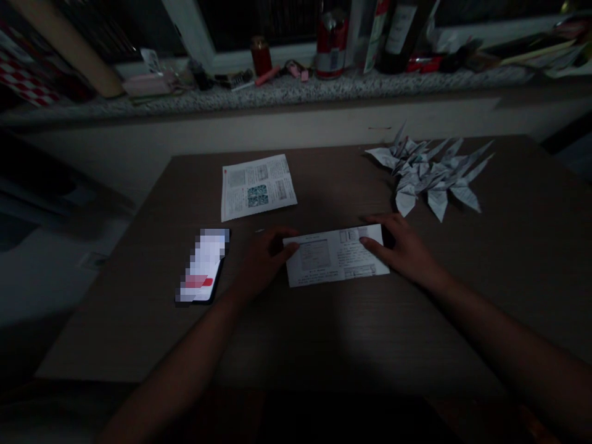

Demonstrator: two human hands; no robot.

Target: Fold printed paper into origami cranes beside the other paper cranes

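A person's two bare hands rest on a folded strip of printed paper (335,256) lying flat and crosswise on a brown wood-grain table (115,327). The left hand (263,262) sits at the strip's left end, its fingers (287,246) loosely curled, with the tips on the paper's edge. The right hand (400,250) lies at the strip's right end, half spread, with its fingertips (370,243) pressed on the top face. Neither hand visibly pinches or lifts the paper. Straight beyond the strip lies a second printed sheet (258,187), and beyond it to the right is a heap of paper origami cranes (428,179). Left of the strip, just past the left hand, a smartphone (202,266) lies with its screen lit and pixelated. Far beyond the strip, a red drink can (332,46) and a dark glass bottle (402,31) stand on a granite windowsill (277,92).
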